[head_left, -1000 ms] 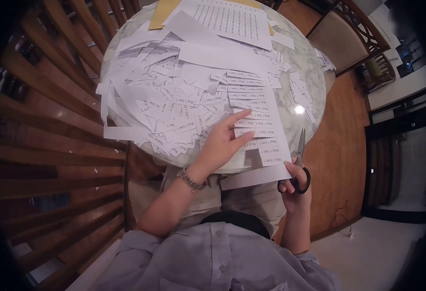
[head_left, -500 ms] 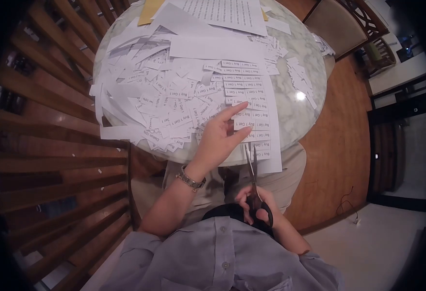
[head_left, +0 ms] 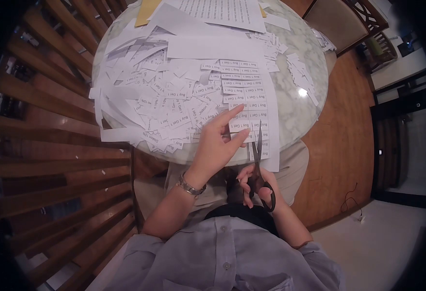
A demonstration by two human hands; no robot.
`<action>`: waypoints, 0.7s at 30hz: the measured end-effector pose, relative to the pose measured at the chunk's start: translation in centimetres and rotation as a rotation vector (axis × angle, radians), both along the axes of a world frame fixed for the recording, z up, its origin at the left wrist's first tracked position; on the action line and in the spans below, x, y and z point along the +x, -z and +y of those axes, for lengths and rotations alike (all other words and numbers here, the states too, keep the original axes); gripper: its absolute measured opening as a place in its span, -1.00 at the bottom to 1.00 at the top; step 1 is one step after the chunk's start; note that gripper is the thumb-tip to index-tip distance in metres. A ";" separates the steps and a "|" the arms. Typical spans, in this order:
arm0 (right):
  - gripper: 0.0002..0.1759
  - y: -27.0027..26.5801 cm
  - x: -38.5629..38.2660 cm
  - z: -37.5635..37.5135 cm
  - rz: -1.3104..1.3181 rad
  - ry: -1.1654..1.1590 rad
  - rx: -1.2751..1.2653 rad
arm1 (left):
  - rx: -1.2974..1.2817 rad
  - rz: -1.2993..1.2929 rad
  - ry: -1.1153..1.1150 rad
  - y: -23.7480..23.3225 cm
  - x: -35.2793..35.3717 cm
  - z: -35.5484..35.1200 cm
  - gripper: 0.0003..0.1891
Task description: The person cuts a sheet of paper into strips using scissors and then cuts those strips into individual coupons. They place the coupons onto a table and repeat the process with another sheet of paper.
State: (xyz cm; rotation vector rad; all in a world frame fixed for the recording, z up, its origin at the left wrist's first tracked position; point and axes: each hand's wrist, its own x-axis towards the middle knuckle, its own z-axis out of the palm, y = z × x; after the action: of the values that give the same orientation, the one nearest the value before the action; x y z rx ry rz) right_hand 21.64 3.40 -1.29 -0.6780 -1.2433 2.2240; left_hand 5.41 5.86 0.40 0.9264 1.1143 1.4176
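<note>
My right hand (head_left: 261,184) holds black-handled scissors (head_left: 256,169) with the thumb and fingers in the loops. The blades are spread and point away from me, over the lower rows of a printed sheet of "Buy 1 Get 1" labels (head_left: 257,105). My left hand (head_left: 217,143) has its index finger stretched over the labels. Its thumb presses on a label strip (head_left: 239,125) beside the blades, and the other fingers curl partly out of sight at the strip's left end. White paper (head_left: 272,121) shows beneath the labels' right side.
Cut paper slips (head_left: 174,114) are heaped on the left of the round marble table (head_left: 300,63). Blank sheets (head_left: 208,47) and a printed page (head_left: 222,14) lie at the back. More slips (head_left: 301,77) rest on the right. A slatted wooden rail (head_left: 67,167) stands at left.
My right hand has moved forward with the scissors, so the blades now reach over the labels. The left hand has stayed nearly in place on the strip.
</note>
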 end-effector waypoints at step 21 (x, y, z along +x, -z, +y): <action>-0.51 0.0 0.1 0.2 0.000 -0.001 -0.109 | -0.010 0.020 0.053 0.2 -0.3 0.2 -0.52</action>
State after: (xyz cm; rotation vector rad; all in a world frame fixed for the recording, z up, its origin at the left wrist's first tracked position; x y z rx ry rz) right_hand 21.77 3.65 -1.27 -0.7182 -1.1289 2.3065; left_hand 5.15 6.05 0.17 0.9584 1.1031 1.3618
